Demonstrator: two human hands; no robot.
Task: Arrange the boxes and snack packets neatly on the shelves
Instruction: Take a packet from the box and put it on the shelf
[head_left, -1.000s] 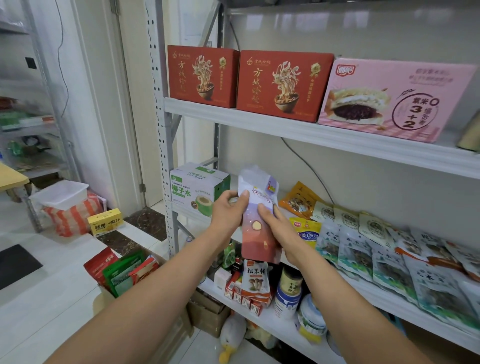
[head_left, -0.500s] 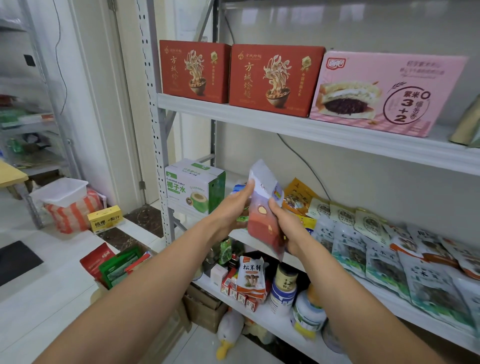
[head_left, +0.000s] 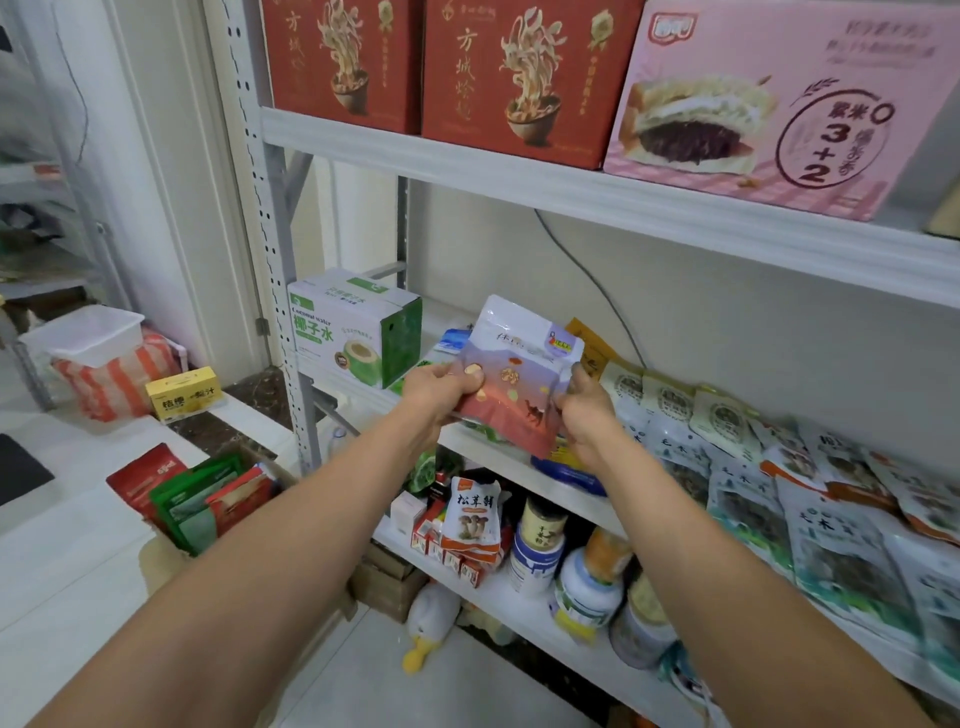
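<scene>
**Snack packet turned face-out over the middle shelf**

Head view: both hands hold one snack packet (head_left: 519, 374) above the front edge of the middle shelf (head_left: 498, 457), in the gap between the coconut water box (head_left: 353, 332) at the shelf's left end and the row of packets (head_left: 727, 431) that leans along the right. The left hand (head_left: 436, 389) pinches the packet's lower left edge, thumb on its face. The right hand (head_left: 587, 415) grips the lower right corner, fingers curled round it. Holding both bottom corners likely lets the person square the limp pouch and steer its base down into that gap, with the printed front towards the aisle like its neighbours. The packet does not appear to rest on the shelf yet.

Compared with a second ago, the packet no longer stands tall and narrow between the hands: it is turned broad face forward and tipped slightly. Both grips have slid to its lower corners, and it sits closer to the shelf.
</scene>
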